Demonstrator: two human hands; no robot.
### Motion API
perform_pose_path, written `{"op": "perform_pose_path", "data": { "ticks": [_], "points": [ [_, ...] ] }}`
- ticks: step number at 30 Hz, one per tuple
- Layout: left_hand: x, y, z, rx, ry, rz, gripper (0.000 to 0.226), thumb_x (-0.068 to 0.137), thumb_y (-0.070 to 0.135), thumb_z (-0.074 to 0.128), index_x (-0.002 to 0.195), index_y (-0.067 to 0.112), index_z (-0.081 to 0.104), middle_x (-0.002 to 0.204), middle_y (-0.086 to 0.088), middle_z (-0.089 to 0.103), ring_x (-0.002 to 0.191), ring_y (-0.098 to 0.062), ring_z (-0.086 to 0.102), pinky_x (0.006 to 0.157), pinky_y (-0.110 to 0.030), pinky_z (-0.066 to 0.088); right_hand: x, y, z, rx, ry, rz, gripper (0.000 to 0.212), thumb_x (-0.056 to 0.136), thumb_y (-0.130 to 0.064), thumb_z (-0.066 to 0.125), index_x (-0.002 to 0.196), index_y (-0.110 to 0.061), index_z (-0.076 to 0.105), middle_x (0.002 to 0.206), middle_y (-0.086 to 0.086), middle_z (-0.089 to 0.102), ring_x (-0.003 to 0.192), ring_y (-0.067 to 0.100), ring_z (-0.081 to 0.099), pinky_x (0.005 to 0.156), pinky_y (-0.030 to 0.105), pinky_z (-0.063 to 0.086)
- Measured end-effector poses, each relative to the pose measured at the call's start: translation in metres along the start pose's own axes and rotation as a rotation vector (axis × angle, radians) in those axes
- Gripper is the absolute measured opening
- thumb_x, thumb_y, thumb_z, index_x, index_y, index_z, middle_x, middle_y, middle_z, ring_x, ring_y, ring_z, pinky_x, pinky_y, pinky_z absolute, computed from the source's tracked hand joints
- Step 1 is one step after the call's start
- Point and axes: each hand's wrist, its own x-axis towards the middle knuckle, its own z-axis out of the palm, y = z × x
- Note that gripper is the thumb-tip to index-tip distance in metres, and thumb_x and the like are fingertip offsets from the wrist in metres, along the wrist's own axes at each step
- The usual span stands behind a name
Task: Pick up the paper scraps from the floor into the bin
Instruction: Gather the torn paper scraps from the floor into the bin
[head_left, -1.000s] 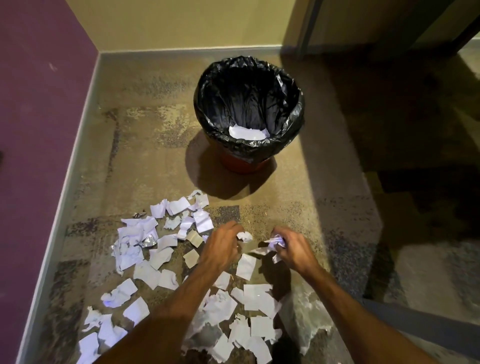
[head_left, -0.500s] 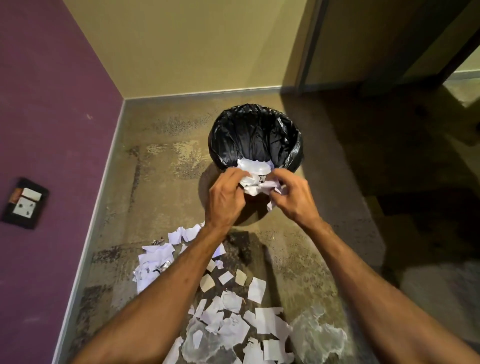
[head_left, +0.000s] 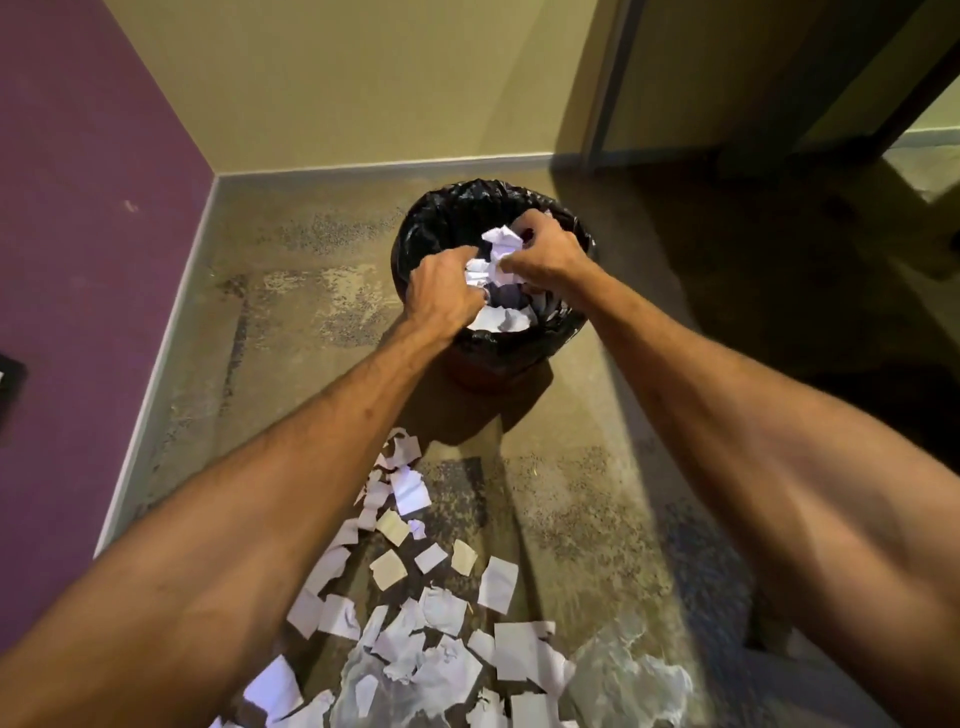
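White crumpled paper scraps held over the black-lined bin.
The left hand and right hand both pinch them, fingertips hidden. Loose scraps on the near floor are cut off.

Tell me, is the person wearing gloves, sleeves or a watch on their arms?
No. The left hand and right hand are bare, with no gloves. No watch or band shows, and no sleeve is in view: both forearms are uncovered right to the picture's edge, with fine hairs on them.
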Motion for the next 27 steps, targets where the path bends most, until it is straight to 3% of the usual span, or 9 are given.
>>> {"op": "perform_pose_path", "data": {
  "ticks": [3, 9, 14, 20, 21, 23, 27],
  "points": [
    [-0.007, -0.001, 0.004, -0.010, -0.050, -0.018, 0.057, 0.089, 0.008, 0.072, 0.144, 0.018, 0.063, 0.133, -0.014, 0.071, 0.124, -0.035, 0.065, 0.104, -0.045, 0.054, 0.000, 0.004, 0.005, 0.024, -0.010, 0.091, 0.049, 0.092, -0.016, 0.073, 0.137, -0.017, 0.056, 0.119, 0.006, 0.062, 0.103, 0.022, 0.067, 0.090, 0.042, 0.064],
    [-0.034, -0.008, 0.003, -0.053, 0.070, -0.008, 0.048, 0.092, 0.003, 0.062, 0.140, 0.007, 0.065, 0.134, -0.017, 0.070, 0.125, -0.037, 0.064, 0.104, -0.046, 0.053, -0.027, 0.023, 0.016, 0.100, 0.175, 0.056, 0.032, 0.090, -0.016, 0.069, 0.122, -0.018, 0.072, 0.115, 0.004, 0.076, 0.108, 0.021, 0.072, 0.098, 0.041, 0.061],
    [-0.068, -0.009, 0.013, -0.099, 0.148, 0.079, 0.052, 0.101, 0.005, 0.056, 0.154, 0.007, 0.053, 0.150, -0.016, 0.060, 0.141, -0.030, 0.054, 0.117, -0.035, 0.042, -0.077, 0.039, 0.029, 0.185, 0.347, -0.120, 0.032, 0.091, -0.010, 0.057, 0.116, -0.016, 0.076, 0.110, -0.004, 0.077, 0.102, 0.009, 0.071, 0.097, 0.033, 0.059],
    [-0.137, -0.013, 0.054, -0.107, 0.244, 0.192, 0.062, 0.095, 0.005, 0.055, 0.157, 0.008, 0.046, 0.161, -0.009, 0.048, 0.157, -0.024, 0.032, 0.127, -0.018, 0.019, -0.160, 0.080, 0.057, 0.190, 0.512, -0.216, 0.028, 0.086, -0.002, 0.056, 0.107, -0.014, 0.072, 0.102, -0.004, 0.070, 0.095, 0.013, 0.066, 0.086, 0.029, 0.056],
    [-0.154, -0.013, 0.063, -0.103, 0.234, 0.212, 0.064, 0.095, 0.006, 0.053, 0.157, 0.008, 0.044, 0.161, -0.008, 0.046, 0.158, -0.024, 0.030, 0.128, -0.018, 0.019, -0.178, 0.091, 0.064, 0.189, 0.503, -0.171, 0.028, 0.086, -0.003, 0.056, 0.106, -0.015, 0.071, 0.101, -0.004, 0.069, 0.093, 0.014, 0.066, 0.084, 0.031, 0.056],
    [-0.191, -0.018, 0.086, -0.083, 0.181, 0.238, 0.066, 0.093, 0.007, 0.051, 0.158, 0.008, 0.042, 0.162, -0.009, 0.045, 0.157, -0.026, 0.030, 0.129, -0.033, 0.028, -0.214, 0.121, 0.081, 0.139, 0.427, -0.048, 0.026, 0.090, -0.006, 0.057, 0.106, -0.020, 0.072, 0.099, -0.005, 0.071, 0.090, 0.014, 0.065, 0.082, 0.037, 0.057],
    [-0.267, -0.041, 0.139, -0.012, -0.115, 0.224, 0.069, 0.094, 0.012, 0.054, 0.161, 0.009, 0.037, 0.165, -0.012, 0.040, 0.157, -0.030, 0.030, 0.124, -0.051, 0.034, -0.290, 0.188, 0.110, -0.065, 0.008, 0.116, 0.028, 0.097, -0.011, 0.061, 0.121, -0.023, 0.071, 0.114, 0.000, 0.073, 0.091, 0.013, 0.067, 0.076, 0.028, 0.053]
  ]
}}
